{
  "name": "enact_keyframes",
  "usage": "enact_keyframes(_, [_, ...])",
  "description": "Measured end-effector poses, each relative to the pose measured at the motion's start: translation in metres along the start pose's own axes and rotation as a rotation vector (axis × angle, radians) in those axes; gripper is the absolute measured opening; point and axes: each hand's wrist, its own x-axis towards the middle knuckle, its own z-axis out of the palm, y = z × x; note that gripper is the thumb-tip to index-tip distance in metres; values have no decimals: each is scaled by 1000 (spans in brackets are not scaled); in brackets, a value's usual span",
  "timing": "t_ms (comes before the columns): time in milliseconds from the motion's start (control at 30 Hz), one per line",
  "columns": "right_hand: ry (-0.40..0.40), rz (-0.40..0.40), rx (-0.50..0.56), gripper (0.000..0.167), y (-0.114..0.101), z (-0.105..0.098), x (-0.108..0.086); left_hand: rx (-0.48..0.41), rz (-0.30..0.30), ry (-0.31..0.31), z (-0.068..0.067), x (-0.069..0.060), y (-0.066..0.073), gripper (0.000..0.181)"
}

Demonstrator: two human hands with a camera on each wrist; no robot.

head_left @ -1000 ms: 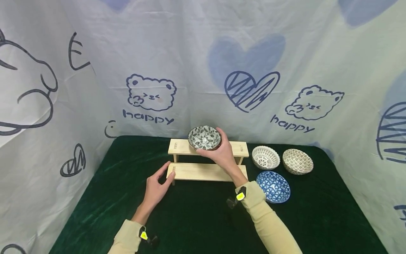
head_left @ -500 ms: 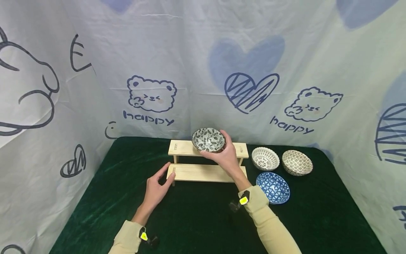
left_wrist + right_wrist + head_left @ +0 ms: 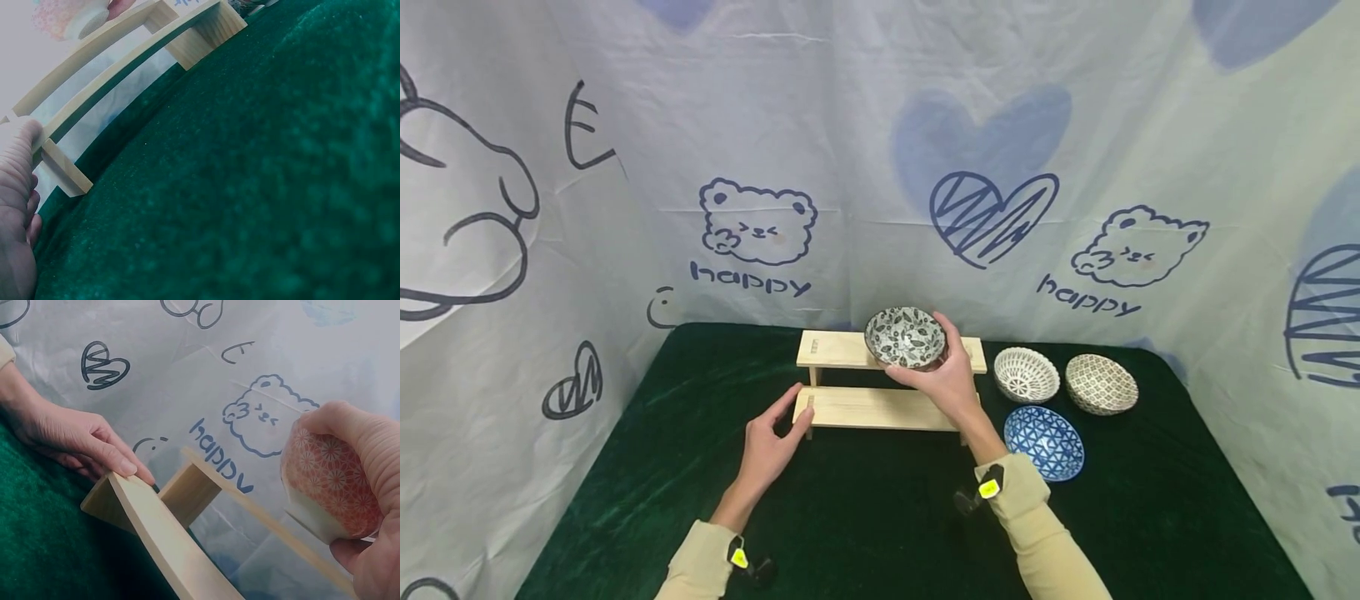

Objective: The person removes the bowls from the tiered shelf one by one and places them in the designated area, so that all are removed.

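Observation:
My right hand (image 3: 952, 379) holds a small bowl (image 3: 906, 337) by its right side, fingers behind and thumb in front. Dark leaves on white line its inside; the outside (image 3: 331, 481) shows a reddish flower pattern in the right wrist view. It hovers at the upper board (image 3: 831, 348) of a two-tier wooden stand, right of the board's middle; whether its foot touches the wood I cannot tell. My left hand (image 3: 769, 442) grips the left end of the lower board (image 3: 872, 408), thumb at the front edge (image 3: 28, 131) and fingers behind.
Right of the stand sit a white ribbed bowl (image 3: 1027, 375), a beige patterned bowl (image 3: 1102, 384) and, nearer, a blue triangle-patterned bowl (image 3: 1045, 443). Dark green cloth (image 3: 880, 517) covers the table. A printed curtain (image 3: 865, 125) hangs close behind the stand.
My right hand has carried the leaf-patterned bowl to the right along the upper board and slightly lower. My left hand stays at the stand's left end.

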Motion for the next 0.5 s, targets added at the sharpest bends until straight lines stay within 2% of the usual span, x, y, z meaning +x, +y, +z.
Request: enact_keyframes(500, [22,-46,35,109,-2,-15,-16,-4,2,2,0,1,-1,57])
